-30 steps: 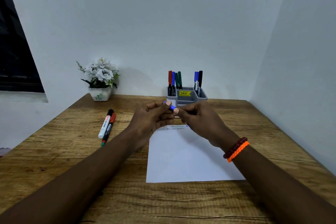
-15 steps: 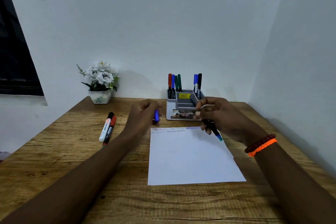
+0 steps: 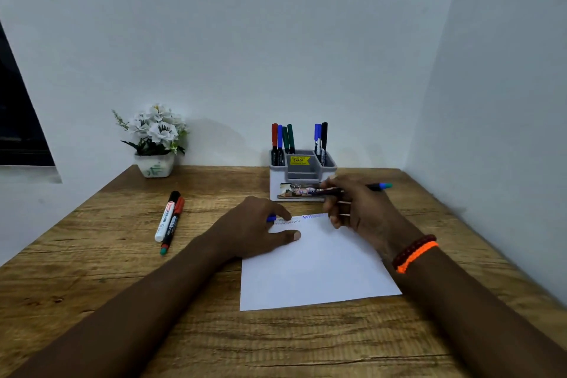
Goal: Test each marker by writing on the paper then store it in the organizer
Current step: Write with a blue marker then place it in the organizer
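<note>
A white sheet of paper lies on the wooden desk, with zigzag test lines along its far edge. My left hand rests on the paper's top left corner and grips a blue marker cap. My right hand hovers over the paper's far right corner and holds an uncapped dark marker almost level, its blue end pointing right. A grey organizer stands behind the paper with several markers upright in it.
Two more markers lie side by side on the desk to the left of the paper. A small pot of white flowers stands at the back left. White walls close in behind and on the right.
My hands pulled the cap off and moved apart. The left hand came down onto the paper with the cap. The right hand turned the marker from tip-down to nearly level.
</note>
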